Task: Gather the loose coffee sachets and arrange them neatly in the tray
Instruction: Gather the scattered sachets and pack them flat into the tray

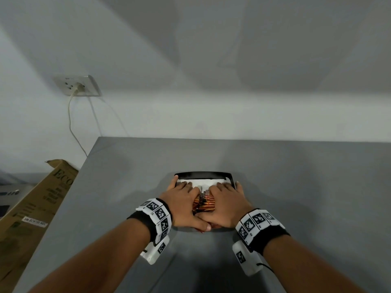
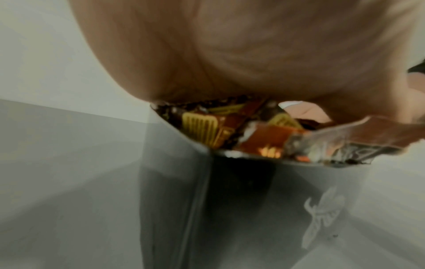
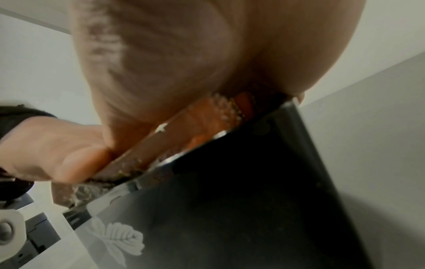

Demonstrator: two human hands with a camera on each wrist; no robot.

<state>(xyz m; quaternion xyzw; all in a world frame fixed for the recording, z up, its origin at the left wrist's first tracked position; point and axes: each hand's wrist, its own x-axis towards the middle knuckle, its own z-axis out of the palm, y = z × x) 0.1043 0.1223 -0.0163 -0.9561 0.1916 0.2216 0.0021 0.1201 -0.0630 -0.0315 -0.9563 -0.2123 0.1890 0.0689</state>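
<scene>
A pile of orange and brown coffee sachets lies in a black tray with a white lining, on the grey table. My left hand and right hand lie side by side on the pile, fingers stretched flat toward the tray's far end and thumbs meeting at the near edge. Only a strip of sachets shows between the hands. In the left wrist view the palm sits over the sachets, above the tray's wall. In the right wrist view the sachets are squeezed between the palm and the tray's rim.
The grey table stands against a white wall. A cardboard box leans beside the table's left edge. A wall socket with a plugged cable is at the upper left.
</scene>
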